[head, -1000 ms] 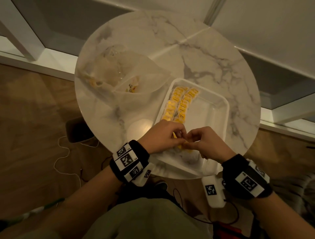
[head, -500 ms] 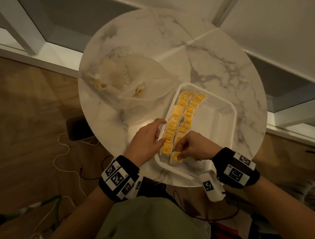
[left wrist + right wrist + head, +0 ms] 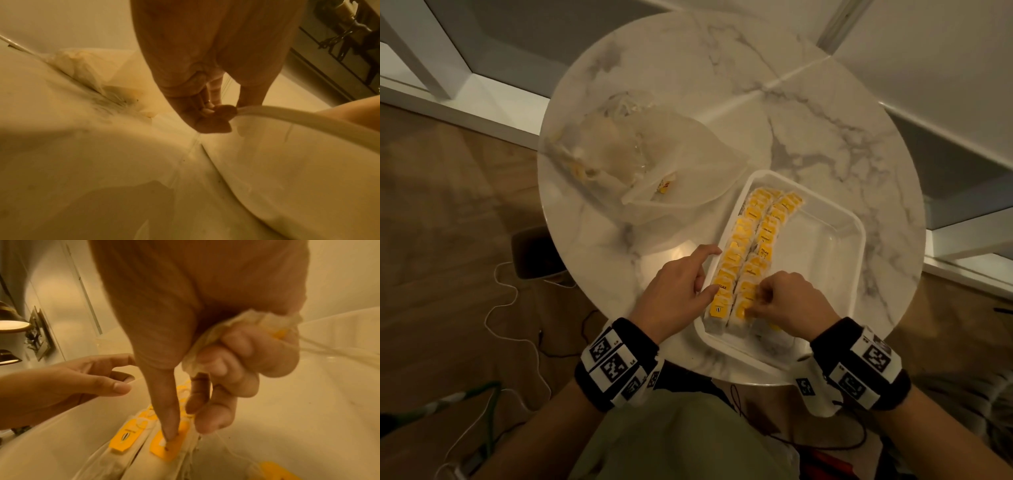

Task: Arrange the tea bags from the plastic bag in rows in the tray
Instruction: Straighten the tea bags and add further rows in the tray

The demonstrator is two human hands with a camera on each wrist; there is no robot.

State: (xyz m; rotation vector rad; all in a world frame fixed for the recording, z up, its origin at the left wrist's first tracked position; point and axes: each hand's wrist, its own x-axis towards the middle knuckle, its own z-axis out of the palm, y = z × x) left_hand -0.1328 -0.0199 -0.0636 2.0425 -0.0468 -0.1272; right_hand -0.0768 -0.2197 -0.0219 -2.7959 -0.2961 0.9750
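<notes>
**Tea bags: second row gets its near-end bag, hands now apart**

Tea bags [image 3: 751, 253] lie in two rows along the left side of the tray [image 3: 825, 246], running from far edge to near edge; the tray's right half is bare. The tray sits near the table's [image 3: 825, 120] front edge, with the plastic bag [image 3: 654, 164] at the left edge, a few bags inside.

Change: a second ago both hands met over the tray's near end, working one bag between them. They have since parted, and the bag is down at the near end of the second row. Judged: that row is about full, a third comes next.

Left hand [image 3: 674, 294]: fingers loosely spread, holding nothing, thumb tip against the tray's left rim.

Right hand [image 3: 787, 305]: index finger [image 3: 168, 418] straight down, pressing the yellow tag [image 3: 170, 446] of the nearest second-row bag. The other fingers curl round a spare bunch of tea bags [image 3: 242, 326] in the palm, strings trailing. The placed bag lies under the fingertip; the spares sit above, well clear of the rows.
</notes>
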